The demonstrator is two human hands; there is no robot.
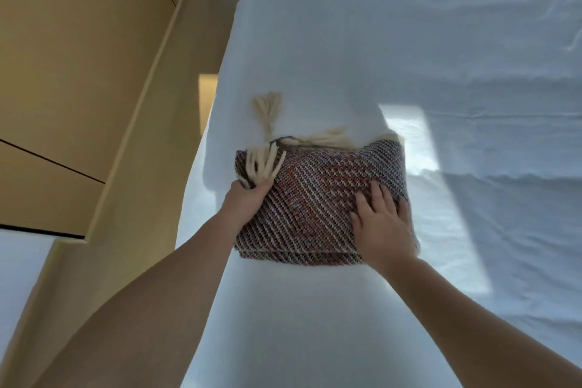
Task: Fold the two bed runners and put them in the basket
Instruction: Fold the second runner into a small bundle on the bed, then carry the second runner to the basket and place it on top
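Your folded bed runner (315, 198) lies on the white bed (409, 57), near its left edge. Your left hand (247, 200) has its fingers curled round the runner's left border, right by a tassel. Your right hand (382, 227) lies flat on top with the fingers spread, pressing the right side down and gripping nothing.

The likely trouble is the lift. If you raise the bundle by that left border alone, the layers may slide apart and the fold open out. I'd expect it to hold better with a hand under each side. The loose tassels (267, 110) stick out past the far fold and could snag or drag the top layer askew. The bundle also sits close to the bed's edge, so a sideways tug could pull it off towards the floor.

By count there are two hands and one woven bundle. Whether a second runner is folded inside it, I cannot tell. At least three cream tassels show. No basket is in view.
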